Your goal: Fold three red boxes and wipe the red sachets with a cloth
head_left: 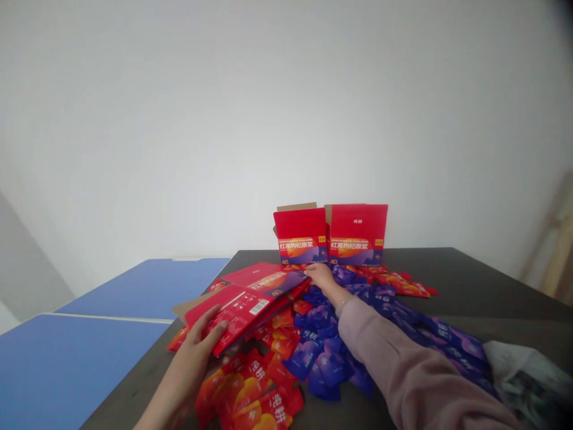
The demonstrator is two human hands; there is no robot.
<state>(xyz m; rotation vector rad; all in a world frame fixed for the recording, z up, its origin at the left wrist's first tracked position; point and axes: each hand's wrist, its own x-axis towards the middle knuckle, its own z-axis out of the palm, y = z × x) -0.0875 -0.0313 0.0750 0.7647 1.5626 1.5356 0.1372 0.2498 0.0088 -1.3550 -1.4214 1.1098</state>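
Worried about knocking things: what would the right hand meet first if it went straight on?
The right hand would probably meet the flattened red carton, at its purple end; depth is unclear.

Left hand (199, 352): low, fingers spread, forearm bare | right hand (319, 276): stretched far forward, fingers together | pink sleeve (394, 352): covering right arm to wrist

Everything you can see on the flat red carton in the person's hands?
The flat red carton looks like folded printed card, glossy red with an orange and purple panel, a white barcode label and a printed "40"; bare brown card shows at its left corner. It is folded flat, not erected, and tilts over the pile. The left hand holds its near edge, the right hand touches its far end, and red sachets lie beneath it.
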